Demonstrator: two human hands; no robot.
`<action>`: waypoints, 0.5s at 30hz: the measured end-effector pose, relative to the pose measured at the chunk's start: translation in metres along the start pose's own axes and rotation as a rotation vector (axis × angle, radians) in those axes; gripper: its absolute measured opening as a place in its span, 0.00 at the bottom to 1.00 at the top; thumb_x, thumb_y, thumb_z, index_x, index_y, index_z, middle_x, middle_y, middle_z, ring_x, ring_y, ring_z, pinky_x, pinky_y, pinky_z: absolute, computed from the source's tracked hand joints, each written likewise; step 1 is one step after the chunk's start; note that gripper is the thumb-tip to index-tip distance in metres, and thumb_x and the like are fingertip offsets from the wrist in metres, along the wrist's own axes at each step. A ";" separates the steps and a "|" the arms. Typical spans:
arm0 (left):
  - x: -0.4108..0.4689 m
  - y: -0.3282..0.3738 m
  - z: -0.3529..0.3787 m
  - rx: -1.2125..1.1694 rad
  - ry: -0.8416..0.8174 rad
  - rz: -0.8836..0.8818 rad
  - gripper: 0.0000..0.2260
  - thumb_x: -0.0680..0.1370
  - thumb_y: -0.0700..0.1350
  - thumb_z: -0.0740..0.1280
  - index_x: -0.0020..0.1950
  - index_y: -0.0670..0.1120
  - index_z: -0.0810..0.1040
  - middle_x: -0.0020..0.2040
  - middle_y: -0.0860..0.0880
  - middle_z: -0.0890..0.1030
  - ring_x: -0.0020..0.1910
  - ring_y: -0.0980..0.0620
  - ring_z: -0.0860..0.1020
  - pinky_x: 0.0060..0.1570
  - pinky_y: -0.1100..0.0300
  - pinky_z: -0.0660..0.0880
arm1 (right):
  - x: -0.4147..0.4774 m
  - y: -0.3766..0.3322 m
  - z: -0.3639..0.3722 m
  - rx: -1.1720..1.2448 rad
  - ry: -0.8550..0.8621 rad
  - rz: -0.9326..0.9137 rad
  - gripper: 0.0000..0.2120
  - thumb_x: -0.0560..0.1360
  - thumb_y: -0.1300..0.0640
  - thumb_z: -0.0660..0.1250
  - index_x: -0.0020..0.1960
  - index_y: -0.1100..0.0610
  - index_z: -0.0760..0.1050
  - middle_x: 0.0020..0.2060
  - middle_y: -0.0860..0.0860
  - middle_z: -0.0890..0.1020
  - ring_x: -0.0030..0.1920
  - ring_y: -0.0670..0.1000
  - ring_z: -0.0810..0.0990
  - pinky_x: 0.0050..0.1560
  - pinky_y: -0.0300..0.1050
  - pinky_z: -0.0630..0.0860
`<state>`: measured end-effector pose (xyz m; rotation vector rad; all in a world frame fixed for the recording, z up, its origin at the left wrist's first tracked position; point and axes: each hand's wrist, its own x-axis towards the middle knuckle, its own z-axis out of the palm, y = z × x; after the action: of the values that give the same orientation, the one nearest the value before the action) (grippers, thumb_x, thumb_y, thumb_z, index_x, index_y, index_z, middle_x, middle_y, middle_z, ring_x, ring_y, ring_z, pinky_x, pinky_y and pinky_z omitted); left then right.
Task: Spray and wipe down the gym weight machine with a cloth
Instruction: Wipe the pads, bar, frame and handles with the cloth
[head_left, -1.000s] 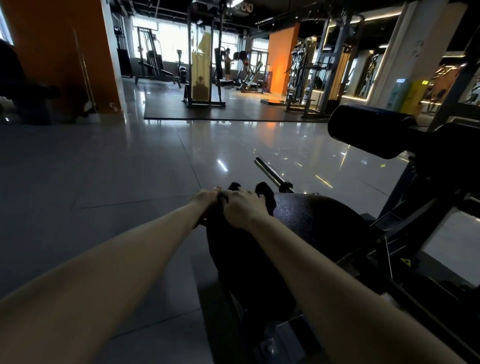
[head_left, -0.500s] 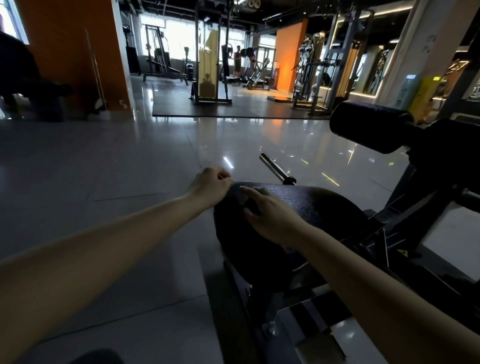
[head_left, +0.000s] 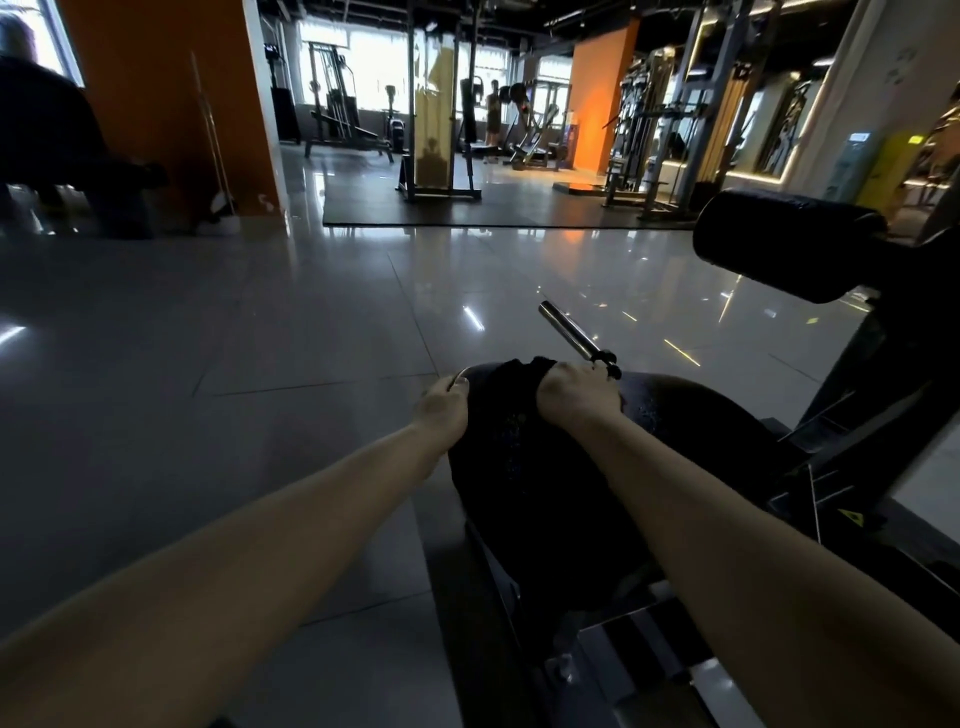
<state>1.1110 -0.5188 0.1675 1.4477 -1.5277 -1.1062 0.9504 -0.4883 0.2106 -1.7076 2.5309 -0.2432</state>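
A black padded roller (head_left: 691, 431) of the weight machine lies in front of me, its top speckled with droplets. A dark cloth (head_left: 511, 384) is draped over the pad's far left end. My right hand (head_left: 576, 397) grips the cloth at its right side, pressed against the pad. My left hand (head_left: 441, 410) curls around the pad's left end, thumb on top beside the cloth. No spray bottle is in view.
A chrome weight peg (head_left: 569, 330) sticks out just beyond my right hand. A second black roller pad (head_left: 784, 244) and the machine's dark frame (head_left: 857, 415) rise at right. Glossy tiled floor (head_left: 260, 364) spreads left; other machines stand far back.
My right hand moved from the pad's near side to its far end and now grips the bunched cloth. My left hand slid onto the pad's left end.
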 end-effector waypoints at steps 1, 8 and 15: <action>0.001 -0.002 0.001 -0.013 0.021 0.010 0.16 0.86 0.48 0.56 0.67 0.46 0.79 0.64 0.43 0.81 0.60 0.45 0.77 0.58 0.56 0.72 | 0.005 -0.012 -0.001 -0.021 -0.009 0.022 0.21 0.81 0.55 0.54 0.70 0.58 0.72 0.71 0.64 0.71 0.74 0.65 0.63 0.75 0.60 0.58; 0.012 -0.012 0.002 0.057 0.045 -0.031 0.19 0.86 0.49 0.54 0.68 0.40 0.76 0.65 0.36 0.79 0.62 0.37 0.78 0.60 0.49 0.74 | 0.020 -0.059 0.007 0.130 -0.006 -0.232 0.26 0.82 0.40 0.56 0.62 0.61 0.78 0.61 0.63 0.80 0.64 0.63 0.77 0.64 0.53 0.69; 0.017 0.004 0.002 0.215 0.091 -0.067 0.17 0.86 0.43 0.54 0.69 0.39 0.74 0.70 0.36 0.74 0.67 0.38 0.73 0.62 0.53 0.68 | 0.038 0.078 -0.021 0.052 0.177 0.042 0.15 0.81 0.62 0.56 0.61 0.64 0.78 0.60 0.63 0.80 0.61 0.63 0.80 0.58 0.53 0.76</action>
<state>1.1067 -0.5358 0.1697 1.6813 -1.5810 -0.9226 0.8617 -0.4932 0.2180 -1.6820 2.6534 -0.4730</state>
